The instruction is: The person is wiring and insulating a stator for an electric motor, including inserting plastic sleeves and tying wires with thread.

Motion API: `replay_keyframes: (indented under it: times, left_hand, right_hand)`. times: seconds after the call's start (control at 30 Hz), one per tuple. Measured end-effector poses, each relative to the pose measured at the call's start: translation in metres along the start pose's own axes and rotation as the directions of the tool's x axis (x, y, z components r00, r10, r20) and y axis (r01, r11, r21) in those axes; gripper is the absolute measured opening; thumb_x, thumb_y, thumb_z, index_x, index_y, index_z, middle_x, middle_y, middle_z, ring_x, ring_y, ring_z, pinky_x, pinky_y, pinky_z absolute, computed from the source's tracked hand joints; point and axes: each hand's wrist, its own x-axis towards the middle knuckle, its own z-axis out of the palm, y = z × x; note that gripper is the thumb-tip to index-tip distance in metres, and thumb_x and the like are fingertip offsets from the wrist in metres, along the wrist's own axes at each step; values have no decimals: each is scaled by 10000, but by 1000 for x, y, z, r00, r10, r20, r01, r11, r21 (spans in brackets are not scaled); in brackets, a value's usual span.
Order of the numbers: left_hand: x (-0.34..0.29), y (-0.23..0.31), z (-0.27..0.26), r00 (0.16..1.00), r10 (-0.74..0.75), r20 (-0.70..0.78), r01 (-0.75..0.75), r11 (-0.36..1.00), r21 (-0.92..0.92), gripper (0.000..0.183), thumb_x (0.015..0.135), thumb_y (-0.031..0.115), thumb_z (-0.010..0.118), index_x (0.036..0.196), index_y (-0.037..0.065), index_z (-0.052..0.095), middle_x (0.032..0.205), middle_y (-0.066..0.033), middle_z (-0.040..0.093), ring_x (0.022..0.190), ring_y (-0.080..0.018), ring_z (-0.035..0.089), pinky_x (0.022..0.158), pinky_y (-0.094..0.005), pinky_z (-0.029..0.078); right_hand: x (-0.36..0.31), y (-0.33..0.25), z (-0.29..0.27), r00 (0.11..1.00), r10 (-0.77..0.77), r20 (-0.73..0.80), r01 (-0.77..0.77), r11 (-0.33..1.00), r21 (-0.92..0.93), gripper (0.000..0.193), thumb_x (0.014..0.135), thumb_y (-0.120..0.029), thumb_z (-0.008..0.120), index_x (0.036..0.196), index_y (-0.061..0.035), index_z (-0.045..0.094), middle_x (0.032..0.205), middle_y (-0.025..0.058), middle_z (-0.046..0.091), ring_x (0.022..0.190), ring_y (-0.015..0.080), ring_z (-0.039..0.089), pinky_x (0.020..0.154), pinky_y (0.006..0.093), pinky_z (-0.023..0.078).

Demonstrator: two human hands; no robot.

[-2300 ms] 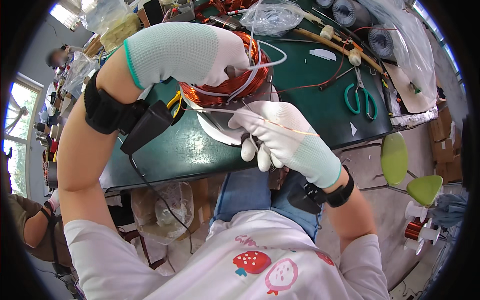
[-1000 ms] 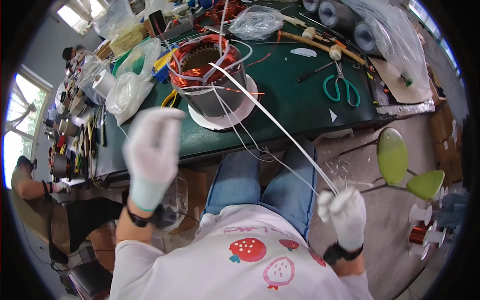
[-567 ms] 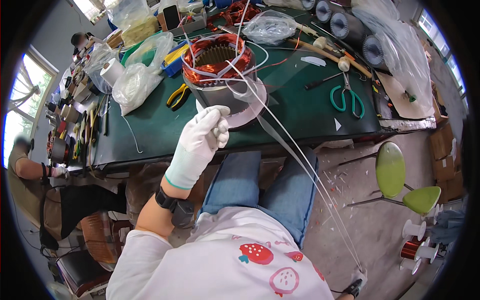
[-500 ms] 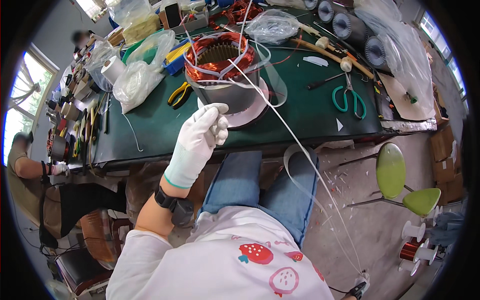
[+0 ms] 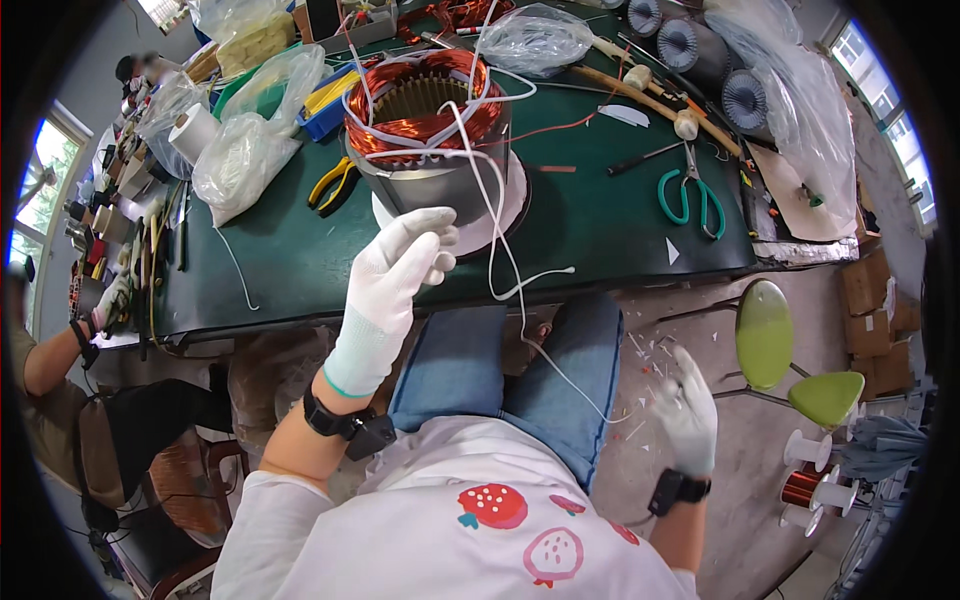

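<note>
A motor stator with copper windings stands on a white round base on the bench before me. White lacing cord runs over the windings. Loose cord hangs slack from the stator's front, over the bench edge and across my jeans. My left hand, in a white glove, is just in front of the stator's lower side, fingers curled in, with nothing visible in them. At the right, over the floor, my gloved right hand is raised with fingers stretched, blurred by motion and apart from the cord.
Yellow-handled pliers lie left of the stator. Teal-handled scissors, a screwdriver and a wooden mallet lie to the right. A green chair stands beyond my right hand. Another person's gloved hand works at far left.
The cord was taut, stretched to my right hand low at the lower right; now it hangs slack and that hand, free of it, has come up. My left hand has barely moved.
</note>
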Motion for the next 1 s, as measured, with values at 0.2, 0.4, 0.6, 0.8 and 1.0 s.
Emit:
replay_keyframes:
  times: [0.2, 0.4, 0.6, 0.8, 1.0]
  left_hand:
    - [-8, 18, 17, 998, 47, -41, -47, 999, 15, 311, 1019, 150, 539, 1277, -4, 622, 1091, -22, 672, 887, -79, 607, 773, -215, 464]
    - [5, 36, 21, 932, -228, 282, 356, 721, -594, 414, 1050, 304, 543, 1304, -21, 577, 821, 37, 496, 675, -62, 400, 594, -223, 357]
    - [21, 33, 28, 871, -115, 478, 481, 400, -780, 279, 1040, 287, 573, 1205, 67, 623, 806, 50, 465, 650, -71, 375, 573, -242, 349]
    - [13, 28, 26, 909, -296, 293, 406, 474, -781, 165, 976, 152, 577, 1085, 44, 639, 1007, -46, 651, 709, -84, 545, 598, -241, 445]
    - [11, 19, 1, 916, -163, 366, 386, 111, -916, 228, 953, 145, 511, 1053, -5, 650, 959, -45, 703, 553, -44, 470, 496, -207, 406]
  right_hand:
    - [85, -93, 146, 942, -81, 325, 42, 991, 126, 225, 1019, -121, 546, 1168, 10, 652, 944, -11, 645, 686, 3, 434, 599, 176, 356]
    - [97, -95, 196, 908, -76, 413, 30, 993, 116, 228, 943, -96, 702, 1141, 15, 680, 886, -45, 629, 783, 3, 539, 680, 164, 435]
    - [90, -92, 190, 929, -61, 364, 69, 998, -8, 98, 936, -90, 688, 974, 0, 690, 812, -50, 617, 726, 7, 526, 654, 180, 433]
    - [83, -83, 176, 930, -34, 365, 62, 996, -65, 99, 959, -105, 646, 966, -8, 665, 843, -39, 645, 676, 1, 466, 624, 170, 398]
    - [77, -73, 169, 920, 67, 387, -106, 991, 81, 77, 986, -95, 585, 999, -21, 603, 848, -1, 665, 690, 7, 490, 615, 175, 392]
